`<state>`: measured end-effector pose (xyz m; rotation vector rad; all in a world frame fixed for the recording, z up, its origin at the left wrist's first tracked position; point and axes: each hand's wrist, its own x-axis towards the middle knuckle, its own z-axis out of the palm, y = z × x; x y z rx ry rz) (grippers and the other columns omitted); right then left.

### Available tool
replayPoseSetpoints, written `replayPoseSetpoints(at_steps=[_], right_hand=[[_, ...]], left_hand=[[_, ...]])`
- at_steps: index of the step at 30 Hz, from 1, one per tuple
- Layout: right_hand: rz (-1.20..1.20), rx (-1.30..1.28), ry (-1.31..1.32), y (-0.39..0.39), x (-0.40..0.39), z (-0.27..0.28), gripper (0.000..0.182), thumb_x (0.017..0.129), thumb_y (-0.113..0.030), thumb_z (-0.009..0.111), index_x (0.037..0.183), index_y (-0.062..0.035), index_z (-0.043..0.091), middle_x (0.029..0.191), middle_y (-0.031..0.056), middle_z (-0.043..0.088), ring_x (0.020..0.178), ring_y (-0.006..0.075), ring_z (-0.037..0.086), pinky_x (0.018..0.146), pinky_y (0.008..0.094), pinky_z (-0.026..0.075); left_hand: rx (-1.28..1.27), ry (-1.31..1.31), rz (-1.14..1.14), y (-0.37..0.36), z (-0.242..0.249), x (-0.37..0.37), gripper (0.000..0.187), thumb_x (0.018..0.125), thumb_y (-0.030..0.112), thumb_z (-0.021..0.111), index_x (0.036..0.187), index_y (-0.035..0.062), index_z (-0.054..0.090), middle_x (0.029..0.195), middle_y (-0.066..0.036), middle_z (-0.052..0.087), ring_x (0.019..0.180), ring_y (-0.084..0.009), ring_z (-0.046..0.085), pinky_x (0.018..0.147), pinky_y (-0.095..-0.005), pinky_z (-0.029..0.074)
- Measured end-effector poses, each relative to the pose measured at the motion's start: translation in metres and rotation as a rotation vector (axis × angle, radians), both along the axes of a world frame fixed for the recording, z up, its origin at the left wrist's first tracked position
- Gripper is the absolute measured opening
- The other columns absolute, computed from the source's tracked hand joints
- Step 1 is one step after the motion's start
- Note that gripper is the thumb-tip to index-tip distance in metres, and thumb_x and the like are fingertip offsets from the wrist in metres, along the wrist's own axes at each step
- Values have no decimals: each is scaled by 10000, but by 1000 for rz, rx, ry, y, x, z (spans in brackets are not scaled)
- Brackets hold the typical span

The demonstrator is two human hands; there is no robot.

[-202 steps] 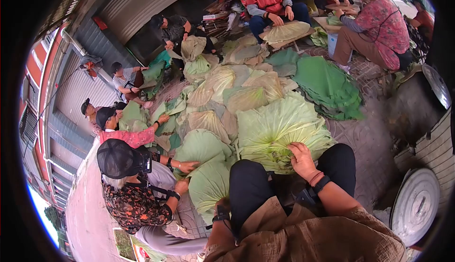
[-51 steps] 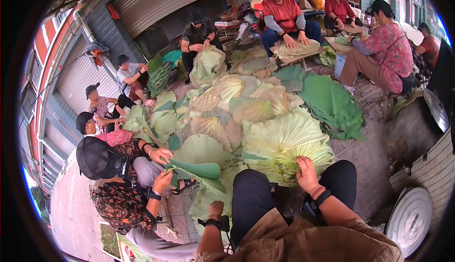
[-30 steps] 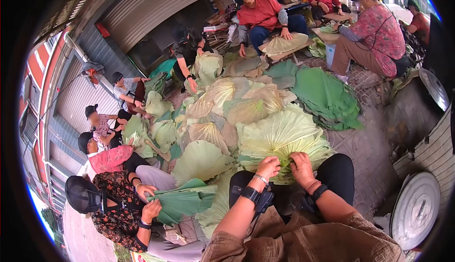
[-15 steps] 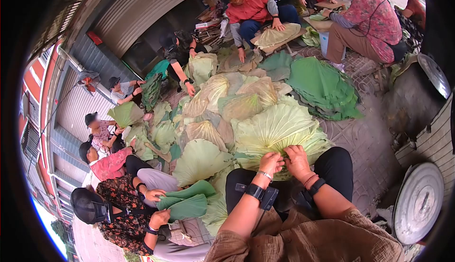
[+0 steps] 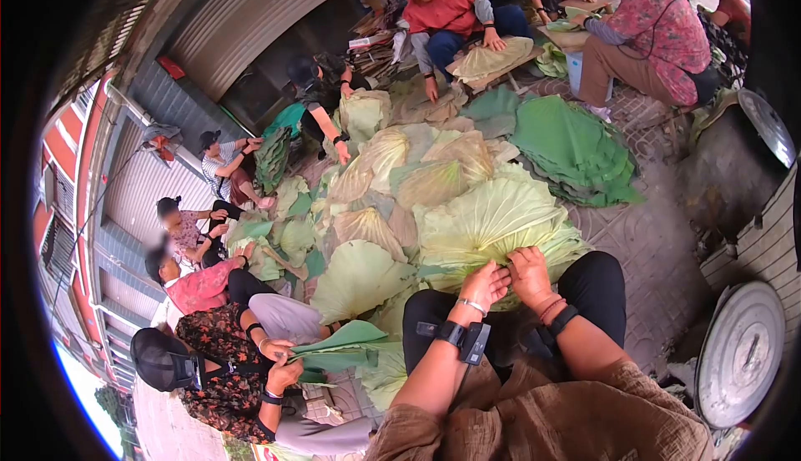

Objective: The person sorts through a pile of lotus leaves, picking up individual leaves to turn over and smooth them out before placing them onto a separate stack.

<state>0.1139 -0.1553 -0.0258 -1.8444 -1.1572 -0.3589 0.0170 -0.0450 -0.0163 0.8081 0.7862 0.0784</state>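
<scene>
A pale green lotus leaf (image 5: pixel 486 219) with fanned veins lies on top of a stack in front of my knees. My right hand (image 5: pixel 530 276) closes its fingers on the leaf's near edge. Just beside it, my left hand (image 5: pixel 486 286) has its fingers curled together at the same edge; the fingertips are partly hidden. A small gap shows between the two hands. Dark bands circle both wrists, and a small black device (image 5: pixel 475 343) sits at the left one.
Dark green leaves (image 5: pixel 571 152) are piled ahead on the right, with brownish leaves (image 5: pixel 367 226) ahead on the left. A co-worker (image 5: pixel 221 369) close on my left holds folded green leaves (image 5: pixel 338 346). Several others sit around the leaves. A round metal lid (image 5: pixel 741 354) stands at right.
My hands have parted slightly at the leaf's edge, the left one turning a little. The near co-worker on the left has drawn the folded green leaves into a narrower bundle.
</scene>
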Motion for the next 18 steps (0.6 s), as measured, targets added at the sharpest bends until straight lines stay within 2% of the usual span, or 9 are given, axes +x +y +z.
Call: replayPoseSetpoints(at_steps=[6,8,9,12,14,15,18], right_hand=[[28,64,-20,-7,-9,14,241,668,-44,637,909,-44,622,915,95,602,845,295,531,737,400,436],[42,72,-34,-9,-12,18,236,672,-44,640,907,-44,620,920,94,599,850,293,532,742,400,436],[64,82,-42,-11,-14,22,228,674,-40,642,901,-44,620,917,90,597,859,291,535,749,398,438],[120,94,-25,-14,-14,24,253,676,-34,646,925,-40,605,944,100,584,894,300,533,780,401,436],[153,96,-3,-15,-16,26,286,676,-32,647,956,-36,590,973,115,574,920,312,527,804,406,432],[88,86,75,-13,-20,28,325,680,-31,646,995,-31,565,1012,135,555,950,326,512,832,413,421],[-8,32,173,-10,-17,19,379,698,-37,642,1057,-24,519,1077,169,520,1001,350,483,879,424,398]], left_hand=[[1,56,128,-5,-1,4,364,875,408,580,1020,82,504,946,-67,623,808,-176,600,649,-307,483],[-2,113,178,-5,-1,7,318,868,406,591,971,112,524,841,-33,623,699,-152,602,535,-266,467],[-4,114,175,-4,1,7,318,868,406,591,971,112,524,841,-33,623,699,-152,602,535,-266,467],[3,135,156,-3,8,6,300,865,332,613,1004,94,494,862,-46,598,763,-178,597,593,-295,485],[191,51,281,0,11,9,226,864,242,619,1006,119,493,888,-52,593,744,-196,601,593,-327,503],[212,6,390,4,32,12,203,866,180,608,1025,140,490,923,-53,587,741,-212,606,600,-357,521],[412,-124,411,23,66,2,137,877,142,588,996,137,520,926,-39,600,760,-198,623,566,-348,533]])
